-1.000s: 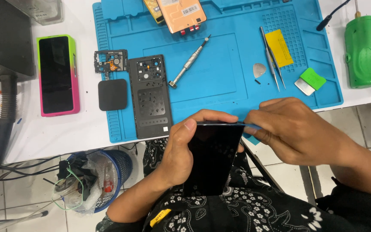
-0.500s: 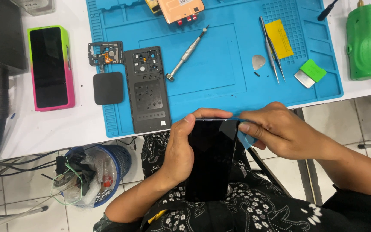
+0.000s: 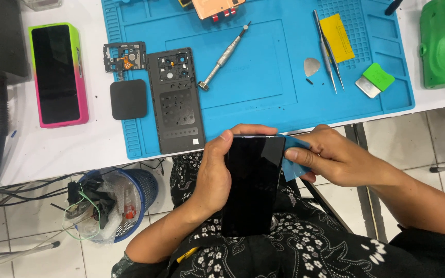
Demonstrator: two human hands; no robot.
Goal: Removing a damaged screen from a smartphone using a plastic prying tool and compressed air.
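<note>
A black phone [image 3: 251, 185] with a dark screen is held over my lap, below the table edge. My left hand [image 3: 217, 172] grips its left side, thumb hooked over the top edge. My right hand [image 3: 330, 157] pinches a thin blue plastic card [image 3: 293, 163] against the phone's right edge near the top. On the blue work mat [image 3: 263, 87] above lie a black phone back frame [image 3: 176, 100], a small screwdriver [image 3: 223, 56], tweezers [image 3: 328, 49] and a metal pick [image 3: 312, 67].
A pink and green phone [image 3: 57, 74] lies on the white table at left, beside a black square pad [image 3: 128, 99] and a small circuit frame [image 3: 124, 56]. A green tool [image 3: 441, 44] sits at far right. A blue waste bin [image 3: 112, 203] with wires stands on the floor.
The phone and both hands sit a little lower and further from the mat than before. My right fingers with the blue card have shifted slightly along the phone's right edge.
</note>
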